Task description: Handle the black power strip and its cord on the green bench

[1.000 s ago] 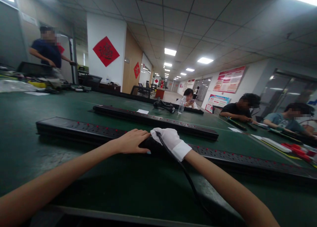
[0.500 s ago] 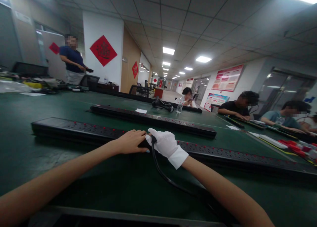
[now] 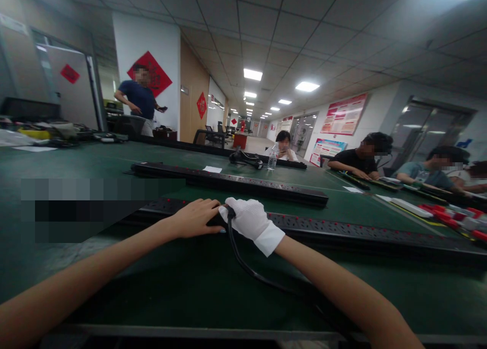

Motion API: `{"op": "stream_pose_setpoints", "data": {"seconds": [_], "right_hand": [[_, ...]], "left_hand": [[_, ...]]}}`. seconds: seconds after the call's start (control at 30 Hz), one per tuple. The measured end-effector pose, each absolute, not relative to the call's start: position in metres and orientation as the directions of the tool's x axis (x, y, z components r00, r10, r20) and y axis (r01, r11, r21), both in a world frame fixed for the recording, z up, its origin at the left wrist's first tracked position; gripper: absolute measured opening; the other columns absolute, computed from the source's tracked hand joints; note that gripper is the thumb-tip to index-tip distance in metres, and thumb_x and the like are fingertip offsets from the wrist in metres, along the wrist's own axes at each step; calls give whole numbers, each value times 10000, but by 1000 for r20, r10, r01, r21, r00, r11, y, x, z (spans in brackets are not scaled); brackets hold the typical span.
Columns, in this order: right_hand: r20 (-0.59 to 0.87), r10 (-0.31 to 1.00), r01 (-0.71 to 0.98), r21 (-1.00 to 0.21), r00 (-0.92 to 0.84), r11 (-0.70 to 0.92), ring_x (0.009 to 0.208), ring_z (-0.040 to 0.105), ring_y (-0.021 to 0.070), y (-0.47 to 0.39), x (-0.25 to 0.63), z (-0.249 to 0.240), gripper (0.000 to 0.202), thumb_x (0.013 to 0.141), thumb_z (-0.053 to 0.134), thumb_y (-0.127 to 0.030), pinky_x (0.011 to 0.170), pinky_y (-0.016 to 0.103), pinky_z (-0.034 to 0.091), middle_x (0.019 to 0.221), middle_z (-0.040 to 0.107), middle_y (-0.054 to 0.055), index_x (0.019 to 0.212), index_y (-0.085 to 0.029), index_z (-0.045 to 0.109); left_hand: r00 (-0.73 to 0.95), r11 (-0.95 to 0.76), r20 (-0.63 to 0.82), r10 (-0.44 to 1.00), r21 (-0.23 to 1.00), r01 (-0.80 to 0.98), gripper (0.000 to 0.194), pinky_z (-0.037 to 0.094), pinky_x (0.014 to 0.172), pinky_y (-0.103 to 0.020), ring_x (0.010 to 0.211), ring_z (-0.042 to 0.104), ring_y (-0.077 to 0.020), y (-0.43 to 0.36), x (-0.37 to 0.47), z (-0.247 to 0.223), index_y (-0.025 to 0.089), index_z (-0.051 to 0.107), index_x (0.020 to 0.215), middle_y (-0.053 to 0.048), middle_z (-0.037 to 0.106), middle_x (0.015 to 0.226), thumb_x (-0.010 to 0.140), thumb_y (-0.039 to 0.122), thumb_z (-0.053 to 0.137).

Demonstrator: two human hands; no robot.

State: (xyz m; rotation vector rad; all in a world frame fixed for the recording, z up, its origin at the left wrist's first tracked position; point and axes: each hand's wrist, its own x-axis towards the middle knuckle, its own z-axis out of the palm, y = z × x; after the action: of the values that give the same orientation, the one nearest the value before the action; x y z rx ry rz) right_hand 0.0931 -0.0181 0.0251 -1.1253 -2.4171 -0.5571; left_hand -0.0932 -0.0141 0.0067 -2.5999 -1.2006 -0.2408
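A long black power strip [image 3: 327, 229] with rows of sockets and small red dots lies across the green table in front of me. My left hand [image 3: 197, 218], bare, is wrapped over the strip near its middle, thumb on the near side. Right beside it, my right hand [image 3: 247, 219] wears a white dotted glove and is closed on a black plug [image 3: 231, 213] at the strip. From the plug a black cable [image 3: 247, 269] curves down toward the table's near edge. The plug's prongs are hidden, so I cannot tell whether they sit in a socket.
Behind lies a second power strip [image 3: 228, 182], with a white paper [image 3: 212, 169], a dark coiled cable [image 3: 245, 159] and a water bottle [image 3: 271, 160] beyond. Co-workers sit along the right and far sides, near red parts [image 3: 443, 214]. Another person [image 3: 137, 98] stands at far left.
My view has shifted slightly, so the scene sits a little further left. Both hands keep their places on the strip and plug. The standing person has moved to the right.
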Motion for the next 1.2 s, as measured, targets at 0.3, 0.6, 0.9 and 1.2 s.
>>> {"op": "stream_pose_setpoints", "data": {"seconds": [0.3,0.6,0.9,1.2], "right_hand": [[512,617,776,176,-598,606,680,581,154,-17,94,25,362,887,228,-422,570,246,322,799,641,25,940,-229,530],[513,625,784,171,-588,597,687,585,155,-18,93,25,365,884,248,-434,583,243,330,796,643,34,916,-216,538],[479,654,792,166,-586,588,718,592,154,-21,93,28,344,886,256,-411,606,246,351,832,642,46,939,-209,529],[500,632,785,178,-592,593,696,590,156,-19,93,26,315,883,271,-395,586,248,342,813,643,24,911,-222,532]], "left_hand": [[638,-617,253,727,-164,769,489,366,804,-348,940,511,-233,-14,-93,7,187,495,1089,-94,515,1102,790,563,404],[636,-617,256,728,-158,771,494,363,803,-342,932,507,-227,-16,-93,8,191,490,1104,-93,512,1103,794,564,395],[628,-614,248,737,-140,776,506,361,805,-345,950,500,-232,-16,-93,9,195,489,1112,-93,503,1122,784,571,405],[629,-615,255,735,-141,776,496,357,811,-348,955,501,-233,-16,-93,8,192,489,1109,-95,507,1123,785,560,413]]}}
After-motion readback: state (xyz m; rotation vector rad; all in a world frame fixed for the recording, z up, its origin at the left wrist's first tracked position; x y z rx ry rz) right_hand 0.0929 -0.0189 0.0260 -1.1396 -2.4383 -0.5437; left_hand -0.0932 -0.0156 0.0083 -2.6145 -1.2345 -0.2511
